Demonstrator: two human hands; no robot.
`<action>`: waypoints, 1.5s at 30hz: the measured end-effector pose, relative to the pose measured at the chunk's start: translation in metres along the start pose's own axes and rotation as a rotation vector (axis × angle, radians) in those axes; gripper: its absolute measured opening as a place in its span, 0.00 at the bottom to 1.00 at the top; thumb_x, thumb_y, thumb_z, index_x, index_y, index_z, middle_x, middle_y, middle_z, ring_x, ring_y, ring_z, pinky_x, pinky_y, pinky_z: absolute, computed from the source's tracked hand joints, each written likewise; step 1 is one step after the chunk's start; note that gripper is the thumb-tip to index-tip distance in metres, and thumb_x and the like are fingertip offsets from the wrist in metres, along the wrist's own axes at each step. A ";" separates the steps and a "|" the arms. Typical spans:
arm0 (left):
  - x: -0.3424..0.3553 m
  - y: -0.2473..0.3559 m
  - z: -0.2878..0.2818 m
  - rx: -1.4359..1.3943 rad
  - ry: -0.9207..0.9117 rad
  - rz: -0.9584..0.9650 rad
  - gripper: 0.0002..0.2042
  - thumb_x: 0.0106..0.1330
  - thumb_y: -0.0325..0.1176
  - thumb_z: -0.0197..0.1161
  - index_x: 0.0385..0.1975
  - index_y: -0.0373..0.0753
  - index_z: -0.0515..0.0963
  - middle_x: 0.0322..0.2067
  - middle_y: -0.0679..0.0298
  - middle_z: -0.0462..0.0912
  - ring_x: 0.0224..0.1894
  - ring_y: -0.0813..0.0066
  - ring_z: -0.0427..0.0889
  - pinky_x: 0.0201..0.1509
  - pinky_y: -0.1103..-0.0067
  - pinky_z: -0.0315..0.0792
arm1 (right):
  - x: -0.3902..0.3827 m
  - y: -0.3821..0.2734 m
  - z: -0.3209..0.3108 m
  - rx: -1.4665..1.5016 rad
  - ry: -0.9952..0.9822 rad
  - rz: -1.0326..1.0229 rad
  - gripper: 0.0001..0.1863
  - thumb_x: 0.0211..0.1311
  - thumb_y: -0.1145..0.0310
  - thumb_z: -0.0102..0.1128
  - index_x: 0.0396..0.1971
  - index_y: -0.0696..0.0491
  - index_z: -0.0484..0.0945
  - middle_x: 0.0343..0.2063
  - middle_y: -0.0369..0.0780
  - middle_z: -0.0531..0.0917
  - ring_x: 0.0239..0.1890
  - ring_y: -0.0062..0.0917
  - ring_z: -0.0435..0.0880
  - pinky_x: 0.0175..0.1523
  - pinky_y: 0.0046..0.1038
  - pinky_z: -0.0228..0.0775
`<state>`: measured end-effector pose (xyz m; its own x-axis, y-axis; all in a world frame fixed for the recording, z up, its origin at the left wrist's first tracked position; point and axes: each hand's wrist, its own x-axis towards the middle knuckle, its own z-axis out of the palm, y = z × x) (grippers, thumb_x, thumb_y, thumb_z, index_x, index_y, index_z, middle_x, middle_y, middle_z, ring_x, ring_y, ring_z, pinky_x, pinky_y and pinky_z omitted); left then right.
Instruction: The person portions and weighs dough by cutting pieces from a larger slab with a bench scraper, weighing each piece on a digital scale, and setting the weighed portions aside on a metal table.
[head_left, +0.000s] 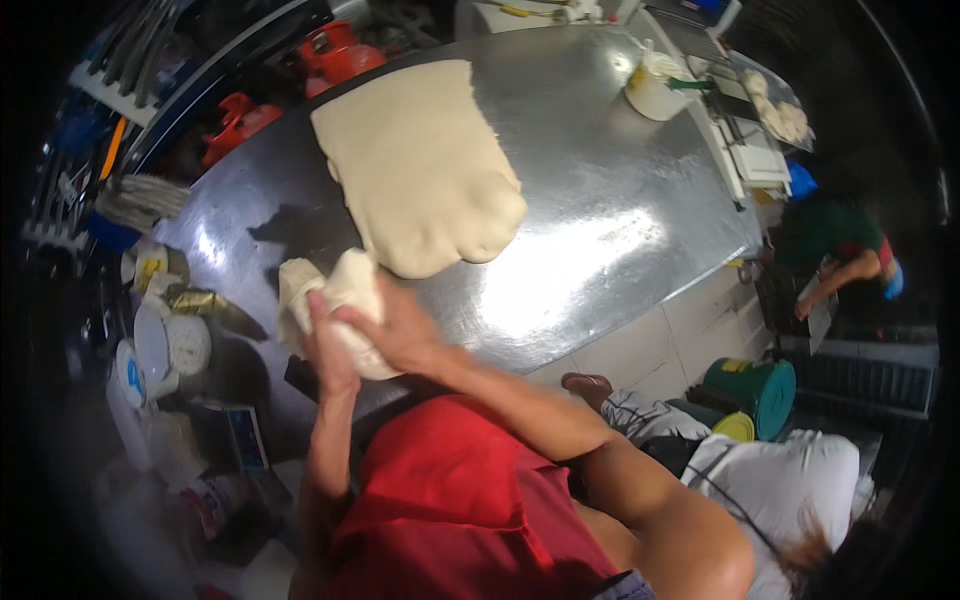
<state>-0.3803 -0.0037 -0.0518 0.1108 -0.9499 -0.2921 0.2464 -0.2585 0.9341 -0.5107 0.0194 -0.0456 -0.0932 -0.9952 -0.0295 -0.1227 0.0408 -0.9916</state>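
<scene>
Working a pale, soft dough lump at the near edge of the steel desk: left hand and right hand clasp it, fingers wrapped and pressed into it. Even squeezing from both sides looks advisable. Beyond lies a large flat dough sheet. White tubs with blue lids stand at left.
</scene>
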 end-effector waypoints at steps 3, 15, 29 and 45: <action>-0.003 -0.027 0.023 0.126 -0.088 -0.181 0.27 0.79 0.56 0.56 0.48 0.32 0.84 0.42 0.63 0.87 0.43 0.74 0.85 0.48 0.76 0.79 | -0.006 0.015 -0.051 0.113 0.039 0.080 0.29 0.68 0.48 0.68 0.49 0.63 0.81 0.41 0.58 0.87 0.43 0.48 0.88 0.50 0.42 0.78; 0.041 -0.024 -0.097 1.210 -0.030 0.371 0.40 0.58 0.35 0.79 0.72 0.38 0.67 0.69 0.52 0.73 0.71 0.51 0.70 0.75 0.60 0.63 | 0.064 0.158 -0.338 -0.715 0.321 0.384 0.31 0.80 0.45 0.53 0.58 0.62 0.77 0.52 0.49 0.84 0.53 0.28 0.82 0.58 0.32 0.74; 0.196 -0.070 -0.164 1.496 0.003 -0.055 0.45 0.61 0.59 0.73 0.75 0.50 0.60 0.72 0.49 0.63 0.72 0.40 0.66 0.73 0.50 0.64 | 0.033 0.115 0.138 -0.696 -1.076 -0.164 0.25 0.68 0.50 0.62 0.48 0.58 0.76 0.38 0.54 0.87 0.45 0.48 0.89 0.50 0.47 0.80; 0.202 -0.056 -0.183 1.361 -0.161 0.017 0.58 0.56 0.62 0.75 0.80 0.41 0.48 0.75 0.42 0.55 0.73 0.40 0.65 0.76 0.52 0.61 | 0.004 0.147 0.266 -0.607 -0.881 -0.204 0.25 0.66 0.68 0.59 0.62 0.56 0.75 0.60 0.52 0.78 0.58 0.46 0.84 0.60 0.43 0.80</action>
<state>-0.1958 -0.1492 -0.2009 -0.0312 -0.9402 -0.3391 -0.8958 -0.1242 0.4268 -0.2667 -0.0020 -0.2247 0.6956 -0.6925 -0.1914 -0.5459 -0.3362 -0.7675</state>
